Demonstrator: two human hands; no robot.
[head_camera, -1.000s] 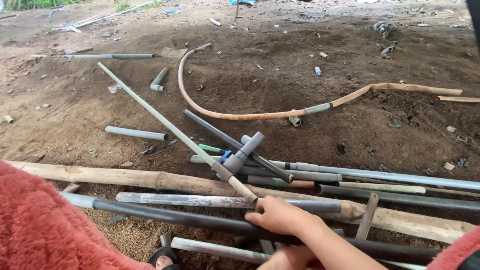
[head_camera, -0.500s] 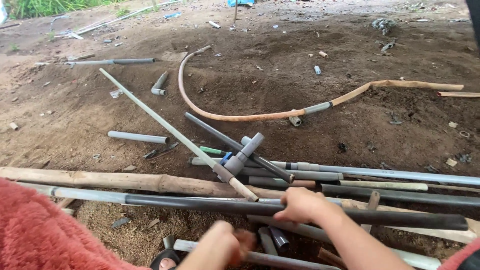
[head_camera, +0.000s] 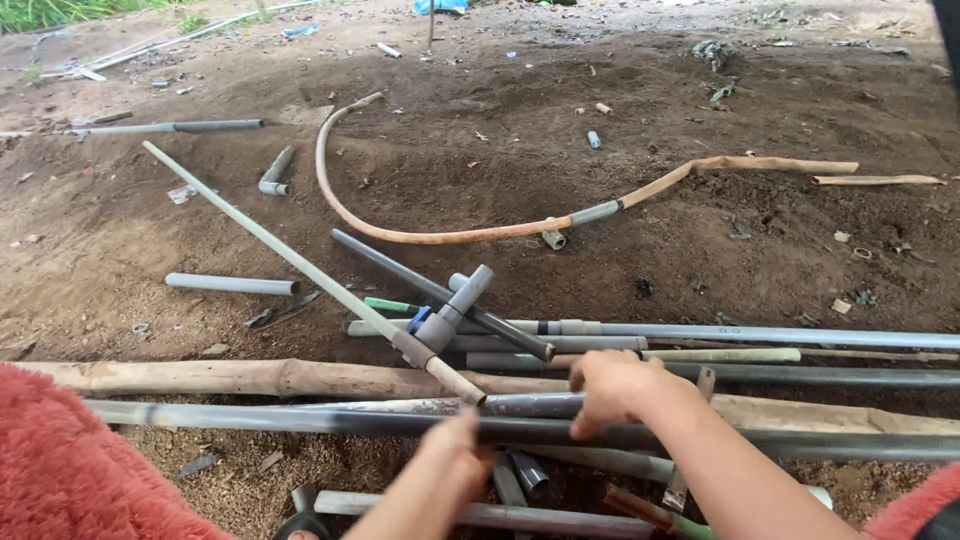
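Note:
A long dark grey pipe (head_camera: 300, 420) lies across the pile of pipes in front of me. My right hand (head_camera: 612, 390) is closed over it near the middle. My left hand (head_camera: 450, 460) grips the same pipe a little to the left and closer to me. Just beyond lies a thick bamboo pole (head_camera: 250, 378). A long thin pale pipe (head_camera: 290, 260) slants from the far left down to a grey T-fitting (head_camera: 450, 312) near my hands. My red fuzzy sleeve (head_camera: 70, 470) fills the lower left corner.
Several grey pipes (head_camera: 760, 336) lie side by side to the right. A curved orange-brown hose (head_camera: 450, 235) snakes over the dirt beyond. Short pipe pieces (head_camera: 232, 285) (head_camera: 275, 172) and scraps lie scattered on the bare ground. More pipe ends (head_camera: 520, 478) sit below my hands.
My left hand has come up from below and taken hold of the dark pipe beside my right hand. The right hand has shifted right along it, and the pipe has moved slightly.

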